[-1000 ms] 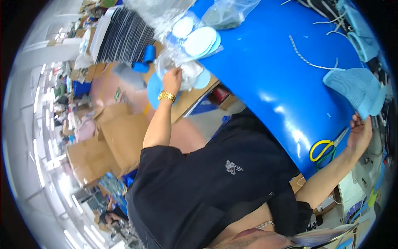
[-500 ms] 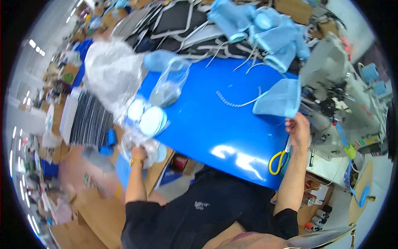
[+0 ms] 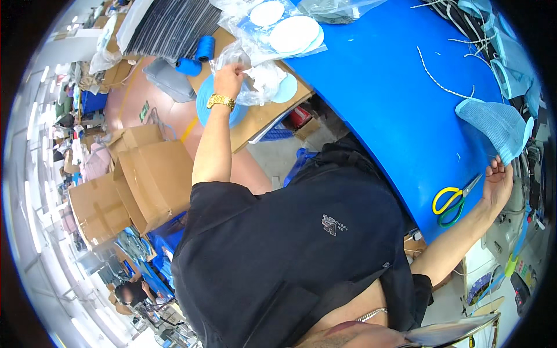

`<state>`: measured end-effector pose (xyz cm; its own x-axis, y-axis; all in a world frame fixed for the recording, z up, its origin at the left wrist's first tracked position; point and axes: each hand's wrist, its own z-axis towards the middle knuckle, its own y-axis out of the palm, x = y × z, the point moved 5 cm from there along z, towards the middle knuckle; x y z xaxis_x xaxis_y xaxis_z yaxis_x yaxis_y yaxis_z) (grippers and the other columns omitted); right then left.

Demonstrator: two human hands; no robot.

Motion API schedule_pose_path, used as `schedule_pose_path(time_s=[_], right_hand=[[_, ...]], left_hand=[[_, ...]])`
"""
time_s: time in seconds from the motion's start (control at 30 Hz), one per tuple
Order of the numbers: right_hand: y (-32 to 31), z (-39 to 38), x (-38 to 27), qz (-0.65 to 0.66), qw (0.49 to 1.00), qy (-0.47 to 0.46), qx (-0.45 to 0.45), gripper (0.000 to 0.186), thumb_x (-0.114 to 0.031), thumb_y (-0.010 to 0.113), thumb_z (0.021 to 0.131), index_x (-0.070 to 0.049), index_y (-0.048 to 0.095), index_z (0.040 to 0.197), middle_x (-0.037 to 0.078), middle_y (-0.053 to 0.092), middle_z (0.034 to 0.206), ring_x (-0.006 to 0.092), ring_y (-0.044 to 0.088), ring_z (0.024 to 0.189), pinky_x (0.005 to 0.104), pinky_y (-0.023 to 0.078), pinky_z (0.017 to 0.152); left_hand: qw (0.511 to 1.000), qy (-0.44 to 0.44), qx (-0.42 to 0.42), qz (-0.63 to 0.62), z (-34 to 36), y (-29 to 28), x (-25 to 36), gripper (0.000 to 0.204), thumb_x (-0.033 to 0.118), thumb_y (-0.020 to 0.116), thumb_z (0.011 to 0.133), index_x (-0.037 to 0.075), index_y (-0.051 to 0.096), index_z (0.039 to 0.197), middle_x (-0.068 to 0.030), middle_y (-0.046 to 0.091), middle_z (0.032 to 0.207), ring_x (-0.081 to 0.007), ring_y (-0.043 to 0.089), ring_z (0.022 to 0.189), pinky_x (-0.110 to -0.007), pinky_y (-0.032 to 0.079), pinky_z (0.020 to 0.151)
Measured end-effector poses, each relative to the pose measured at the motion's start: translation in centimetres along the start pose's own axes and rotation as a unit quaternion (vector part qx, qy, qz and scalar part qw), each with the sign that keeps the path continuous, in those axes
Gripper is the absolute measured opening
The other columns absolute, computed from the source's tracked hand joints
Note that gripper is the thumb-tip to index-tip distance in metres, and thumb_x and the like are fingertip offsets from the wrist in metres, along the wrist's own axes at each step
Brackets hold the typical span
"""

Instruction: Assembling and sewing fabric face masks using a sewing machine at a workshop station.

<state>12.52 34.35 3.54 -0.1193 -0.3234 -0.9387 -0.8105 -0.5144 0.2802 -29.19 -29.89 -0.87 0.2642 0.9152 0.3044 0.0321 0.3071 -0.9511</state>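
Note:
At the left end of the blue table my left hand [image 3: 228, 81] is closed on a crumpled see-through plastic bag [image 3: 237, 56]. Crumpled white material [image 3: 266, 79] lies right beside its fingers. Under that wrist is a flat roll of blue tape [image 3: 204, 100], partly hidden. Over at the right edge my right hand [image 3: 498, 181] pinches the lower edge of a light blue mesh fabric pouch [image 3: 493, 123]. A patterned cord [image 3: 436, 79] trails from the pouch across the tabletop. Scissors [image 3: 455, 200] with yellow and green handles lie near my right forearm.
White and pale blue discs [image 3: 294, 35] lie in plastic on the blue table [image 3: 371, 87]. Blue thread spools [image 3: 204, 48] and a stack of dark sheets [image 3: 174, 29] stand farther left. Cardboard boxes [image 3: 154, 185] sit on the floor. More blue mesh pieces [image 3: 515, 46] lie far right.
The view has swung left, so the table and mesh pouch appear farther right. My left hand stays by the plastic, while my right hand keeps its hold on the pouch.

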Motion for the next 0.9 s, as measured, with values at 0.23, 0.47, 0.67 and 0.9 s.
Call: schedule_pose_path(time_s=[0.23, 0.47, 0.67, 0.9], right_hand=[[-0.5, -0.3, -0.6, -0.019, 1.000, -0.007, 0.024, 0.027, -0.024, 0.059, 0.097, 0.000, 0.062, 0.110, 0.008, 0.066, 0.097, 0.0131, 0.061, 0.082, 0.0260, 0.044, 0.063], [-1.0, -0.2, -0.7, -0.018, 0.999, 0.000, 0.029, 0.027, -0.024, 0.059, 0.096, 0.000, 0.061, 0.110, 0.008, 0.066, 0.098, 0.0123, 0.060, 0.081, 0.0249, 0.044, 0.063], [1.8, -4.1, -1.8, -0.026, 0.996, -0.033, 0.084, 0.029, -0.026, 0.057, 0.099, -0.001, 0.061, 0.112, 0.004, 0.065, 0.089, 0.0082, 0.057, 0.075, 0.0216, 0.041, 0.059], [8.6, -12.8, 1.4, -0.077, 0.994, -0.073, 0.006, 0.030, -0.020, 0.062, 0.095, -0.002, 0.063, 0.118, 0.002, 0.065, 0.082, 0.0056, 0.055, 0.063, 0.0153, 0.041, 0.053]], left_hand=[[0.996, 0.012, 0.039, -0.085, -1.3, -2.7, 2.0, 0.015, 0.018, 0.071, 0.080, 0.008, 0.075, 0.090, -0.0099, 0.072, 0.079, -0.0218, 0.069, 0.071, -0.034, 0.053, 0.067], [0.901, -0.089, -0.111, -0.409, -2.5, -3.7, 7.7, 0.019, 0.015, 0.068, 0.088, 0.002, 0.071, 0.103, -0.0034, 0.072, 0.085, -0.0052, 0.061, 0.065, -0.019, 0.046, 0.049], [0.834, -0.035, -0.208, -0.510, -3.1, -3.5, 14.3, 0.020, 0.014, 0.068, 0.091, 0.002, 0.069, 0.106, -0.0053, 0.072, 0.088, -0.0047, 0.061, 0.068, -0.018, 0.046, 0.049], [0.791, 0.036, -0.293, -0.536, -3.9, -3.3, 21.4, 0.019, 0.012, 0.067, 0.091, 0.001, 0.069, 0.107, -0.0051, 0.070, 0.088, -0.0061, 0.062, 0.070, -0.018, 0.047, 0.050]])
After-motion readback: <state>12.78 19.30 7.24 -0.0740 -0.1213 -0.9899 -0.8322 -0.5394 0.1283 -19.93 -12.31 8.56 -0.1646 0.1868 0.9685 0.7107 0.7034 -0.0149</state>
